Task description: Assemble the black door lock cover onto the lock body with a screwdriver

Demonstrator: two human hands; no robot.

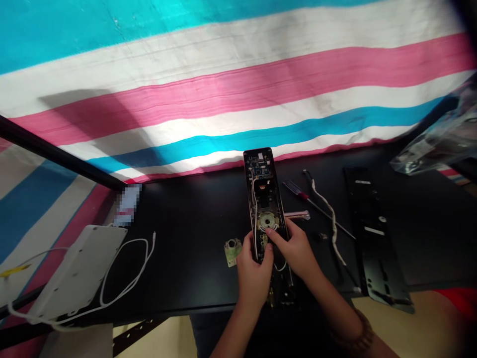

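Note:
A long black electronic door lock panel (263, 199), its back off, lies lengthwise in front of me with its inside facing up. Inside it show a circuit board (260, 166), a white wire and a round metal ring (267, 221). My left hand (255, 268) is closed around the panel's left side, its thumb on the lower part. From the right side my right hand (296, 247) grips the panel, with its thumb pressed just below the ring. Fingers under the panel are hidden. Beside my left hand lies a small metal plate (232, 252) with a hole.
Right of the panel lie a screwdriver (298, 191), a wrapped cable (328, 211) and a long black cover (376, 238). A clear plastic bag (436, 141) is at the far right. At left sits a white power strip (80, 273) with a white cord (139, 273). Striped sheeting (223, 89) hangs behind the black table (186, 238).

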